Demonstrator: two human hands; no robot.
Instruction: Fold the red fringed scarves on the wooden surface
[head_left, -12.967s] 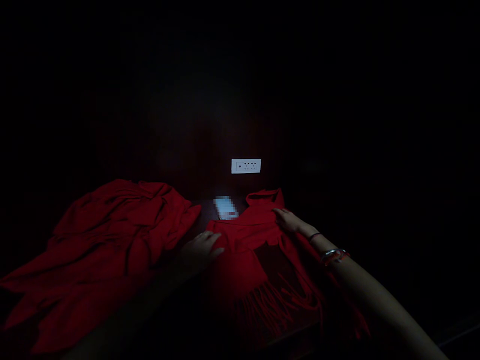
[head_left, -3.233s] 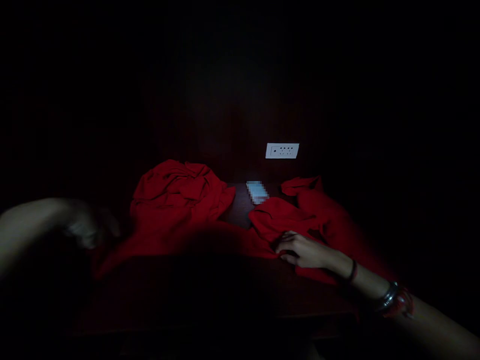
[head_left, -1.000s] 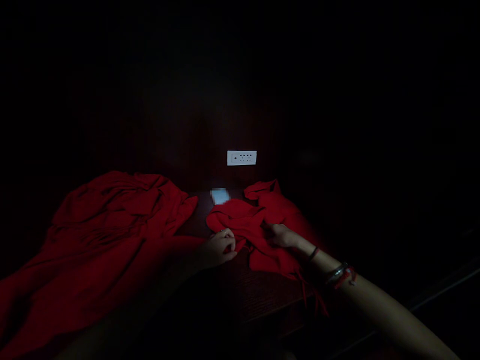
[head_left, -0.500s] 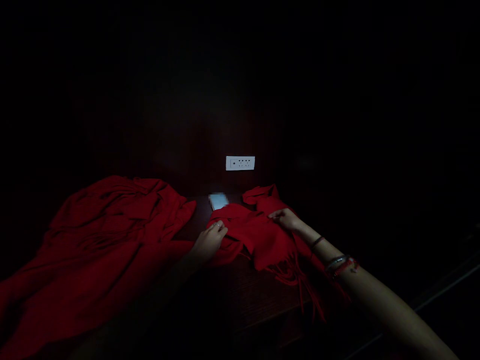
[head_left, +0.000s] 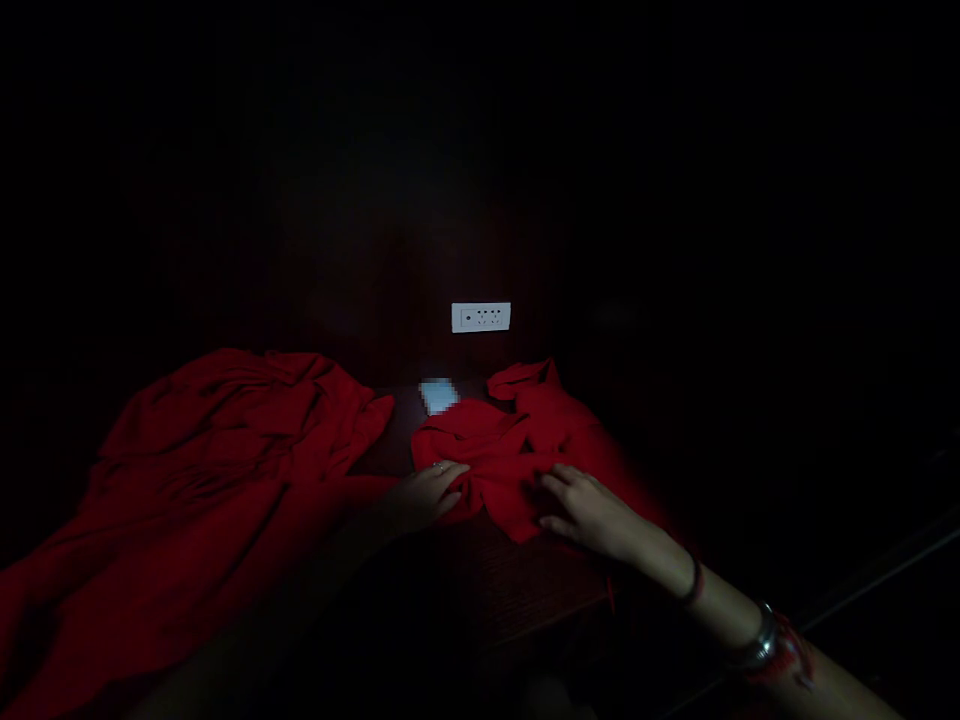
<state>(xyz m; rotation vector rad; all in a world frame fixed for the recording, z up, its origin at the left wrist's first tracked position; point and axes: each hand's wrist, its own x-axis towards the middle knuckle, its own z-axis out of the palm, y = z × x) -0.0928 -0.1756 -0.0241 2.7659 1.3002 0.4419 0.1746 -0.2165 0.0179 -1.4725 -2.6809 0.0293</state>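
Observation:
A small bundle of red fringed scarf (head_left: 510,445) lies bunched on a dark wooden table (head_left: 525,590) in very dim light. My left hand (head_left: 424,492) rests on the bundle's left edge, fingers stretched over the cloth. My right hand (head_left: 589,512) lies flat on the bundle's near right side, fingers spread, with bangles and a red thread on the wrist. A much larger red cloth (head_left: 210,480) is spread in folds to the left, running off the bottom left of the view.
A white socket plate (head_left: 481,317) sits on the dark wall behind the table. A small pale blurred object (head_left: 438,396) lies on the table between the two cloths. The table's near edge shows faintly at the right. Everything else is black.
The bundle has been gathered in, so its fringe no longer hangs over the table edge. My right hand has come from the bundle's far side to its near right side. My left hand has barely moved.

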